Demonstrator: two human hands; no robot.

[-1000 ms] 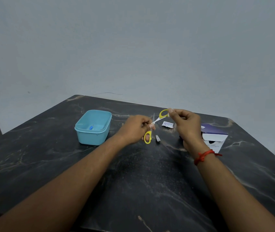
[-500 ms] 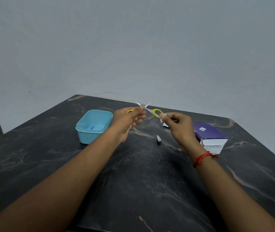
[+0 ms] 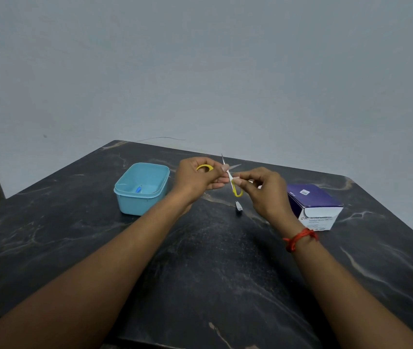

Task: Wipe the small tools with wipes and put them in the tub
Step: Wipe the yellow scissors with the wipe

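currently the main hazard is the scissors (image 3: 228, 173). they are held spread open in the air above the table (image 3: 213, 260), with both thin blade tips bare and pointing up and away from the person. the fingertips of both hands sit very close to the pivot and the blade roots. judgement: a slip of either pinch while rubbing along the metal could nick a finger, or let the blades snap together on skin. a loose hold could also drop the tool onto the nail clipper (image 3: 238, 206) lying on the table just below, rather than into the tub (image 3: 142, 205).

grip, left hand (image 3: 198, 180): fingers curled, one yellow handle ring held inside them, thumb tip pressed near the pivot. clenched on the scissors.

grip, right hand (image 3: 263, 192): thumb and forefinger pinch the shank just above the other yellow ring, which hangs below; remaining fingers loosely bent. whether a wipe sits in that pinch: cannot tell, too small.

tub stands on the table left of the left hand, apart from it, a small blue item (image 3: 138, 189) already inside. purple and white box (image 3: 313, 205) beside the right wrist.
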